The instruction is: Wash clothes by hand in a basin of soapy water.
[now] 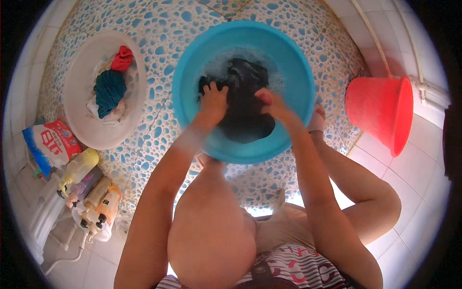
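Observation:
In a round blue plastic basin (292,133), a dark, wet cloth garment (242,108) lies in soapy water. My left hand (213,99) presses on the left part of the cloth, its fingers spread apart. Over the garment's right side, my right hand (276,104) is curled around a small pinkish-red object (265,96). Fingers and blur hide most of that object, so I cannot tell whether it is soap. Thin foam (276,68) floats along the far side of the cloth.
On the left, a white plastic basin (77,119) holds red cloth (122,58), dark teal cloth (110,92) and pale cloth. Below it are a detergent bag (52,144) and several pump bottles (82,164). A red bucket (375,112) lies tipped at right, near wall pipes (375,36).

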Motion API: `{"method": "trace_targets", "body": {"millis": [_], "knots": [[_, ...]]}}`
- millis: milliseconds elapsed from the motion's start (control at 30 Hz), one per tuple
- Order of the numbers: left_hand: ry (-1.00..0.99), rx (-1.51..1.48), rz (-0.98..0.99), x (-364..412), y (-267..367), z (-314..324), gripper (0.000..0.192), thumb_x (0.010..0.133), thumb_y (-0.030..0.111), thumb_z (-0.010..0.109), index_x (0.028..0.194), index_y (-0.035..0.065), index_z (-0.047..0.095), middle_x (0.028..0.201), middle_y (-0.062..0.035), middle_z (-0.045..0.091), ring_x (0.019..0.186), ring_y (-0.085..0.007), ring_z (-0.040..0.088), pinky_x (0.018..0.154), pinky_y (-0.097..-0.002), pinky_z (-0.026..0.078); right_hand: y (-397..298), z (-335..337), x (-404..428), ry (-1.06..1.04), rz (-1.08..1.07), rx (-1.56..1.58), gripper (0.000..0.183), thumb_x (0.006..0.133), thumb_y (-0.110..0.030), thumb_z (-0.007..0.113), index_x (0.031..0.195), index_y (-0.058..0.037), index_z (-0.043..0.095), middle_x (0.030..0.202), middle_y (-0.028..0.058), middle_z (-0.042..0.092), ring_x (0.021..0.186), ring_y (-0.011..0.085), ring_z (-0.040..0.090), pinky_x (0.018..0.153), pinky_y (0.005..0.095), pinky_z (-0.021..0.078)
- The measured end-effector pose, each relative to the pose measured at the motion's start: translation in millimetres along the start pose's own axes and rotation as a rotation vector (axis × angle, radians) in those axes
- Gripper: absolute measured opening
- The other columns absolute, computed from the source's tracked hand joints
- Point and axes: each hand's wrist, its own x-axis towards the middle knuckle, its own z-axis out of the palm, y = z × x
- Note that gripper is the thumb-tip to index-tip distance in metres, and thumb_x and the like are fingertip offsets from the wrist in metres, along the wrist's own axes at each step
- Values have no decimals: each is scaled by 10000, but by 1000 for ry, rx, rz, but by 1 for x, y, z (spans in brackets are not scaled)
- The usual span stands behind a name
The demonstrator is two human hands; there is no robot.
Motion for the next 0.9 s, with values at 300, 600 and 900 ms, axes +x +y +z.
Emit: {"method": "trace_targets", "body": {"millis": [300,600,900], "knots": [[60,-567,-120,-48,4,-124,466,750,375,596,1100,82,503,695,-173,566,714,-321,572,701,-379,443,-166,-68,-89,519,-487,674,507,524,-8,549,1025,-36,475,899,88,517,827,216,530,744,292,454],[125,-109,43,-58,-5,-74,562,609,-14,581,1141,113,451,1187,-155,353,1016,-348,443,815,-394,422,-114,-66,-43,1015,34,-910,322,599,-61,637,900,-117,536,859,107,558,845,278,534,722,374,431],[-124,305,141,0,14,16,560,736,107,511,1271,169,359,1307,-215,235,1156,-403,308,868,-469,379,13,14,45,548,269,-1108,503,685,-174,632,1157,-180,458,875,164,507,743,325,556,663,384,461]]}}
